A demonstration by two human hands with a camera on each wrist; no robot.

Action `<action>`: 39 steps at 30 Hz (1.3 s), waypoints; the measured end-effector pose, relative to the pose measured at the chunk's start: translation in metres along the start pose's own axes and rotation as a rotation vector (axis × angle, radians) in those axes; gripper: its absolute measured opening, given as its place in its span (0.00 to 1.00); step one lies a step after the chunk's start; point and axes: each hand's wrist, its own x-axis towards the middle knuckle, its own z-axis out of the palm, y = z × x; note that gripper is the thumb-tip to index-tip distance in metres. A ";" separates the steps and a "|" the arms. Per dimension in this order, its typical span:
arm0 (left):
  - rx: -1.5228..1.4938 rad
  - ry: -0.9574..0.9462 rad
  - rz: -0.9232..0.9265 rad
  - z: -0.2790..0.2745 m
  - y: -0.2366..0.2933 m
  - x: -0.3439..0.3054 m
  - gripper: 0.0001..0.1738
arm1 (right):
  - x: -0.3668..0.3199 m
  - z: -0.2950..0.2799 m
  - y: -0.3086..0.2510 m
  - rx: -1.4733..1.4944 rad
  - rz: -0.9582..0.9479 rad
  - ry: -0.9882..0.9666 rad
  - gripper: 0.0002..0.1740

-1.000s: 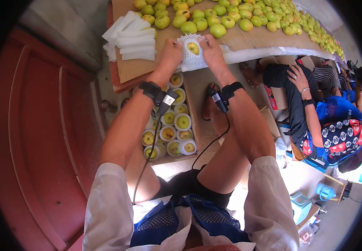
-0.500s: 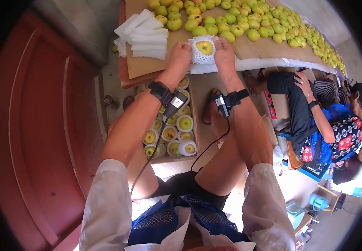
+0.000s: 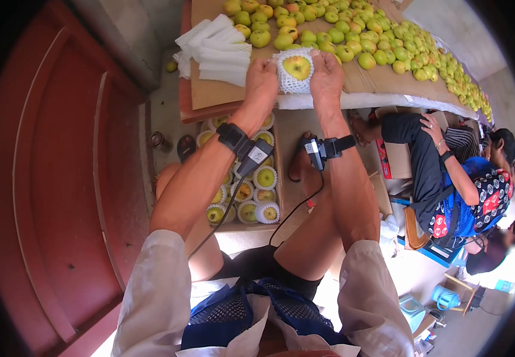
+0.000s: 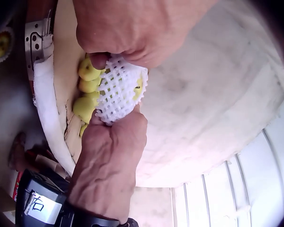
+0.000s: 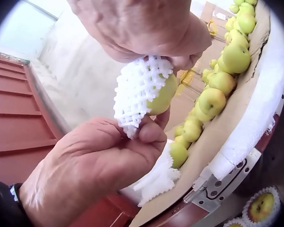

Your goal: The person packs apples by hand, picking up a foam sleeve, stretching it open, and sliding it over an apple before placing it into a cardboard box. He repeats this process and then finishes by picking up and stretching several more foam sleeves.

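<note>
Between the two hands, over the near edge of the fruit table, is a yellow-green apple (image 3: 297, 68) in a white foam net sleeve (image 4: 114, 92). The left hand (image 3: 261, 86) pinches the sleeve at one side, thumb and fingertips close together on the mesh (image 5: 132, 101). On the opposite side the right hand (image 3: 327, 80) grips the sleeve in the same way, seen at the bottom of the left wrist view. The apple's end shows through the sleeve's opening, facing the head camera. Most of the apple's sides are covered by mesh and fingers.
Many loose apples (image 3: 382, 44) lie on the cardboard-covered table (image 3: 221, 95). A stack of flat foam sleeves (image 3: 224, 59) lies at its left. Below, a box holds netted apples (image 3: 265, 177). A red door (image 3: 61, 178) stands left; a seated person (image 3: 465, 184) is at right.
Both hands and the netted apple have shifted right and slightly down in the head view. The sleeve's opening has spread wider, baring more of the apple's end.
</note>
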 end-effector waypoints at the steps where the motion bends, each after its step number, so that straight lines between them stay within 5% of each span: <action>1: -0.011 0.007 0.008 -0.001 0.000 0.000 0.12 | -0.002 0.001 -0.004 0.014 -0.012 0.007 0.19; 7: 0.293 -0.003 0.037 -0.009 0.008 -0.002 0.15 | -0.002 0.003 -0.006 -0.070 -0.029 -0.009 0.21; 13: -0.015 -0.062 -0.163 -0.004 0.045 -0.021 0.16 | 0.000 0.007 -0.016 0.000 0.007 -0.039 0.22; 22: -0.083 -0.009 -0.171 -0.006 0.064 -0.023 0.17 | -0.003 0.014 -0.039 -0.019 -0.074 -0.063 0.19; 28: -0.122 -0.012 -0.150 -0.006 0.069 -0.017 0.18 | -0.005 0.026 -0.056 0.426 0.200 -0.002 0.16; 39: -0.032 0.018 -0.197 0.004 0.086 -0.009 0.20 | 0.002 0.038 -0.057 0.494 0.286 0.104 0.16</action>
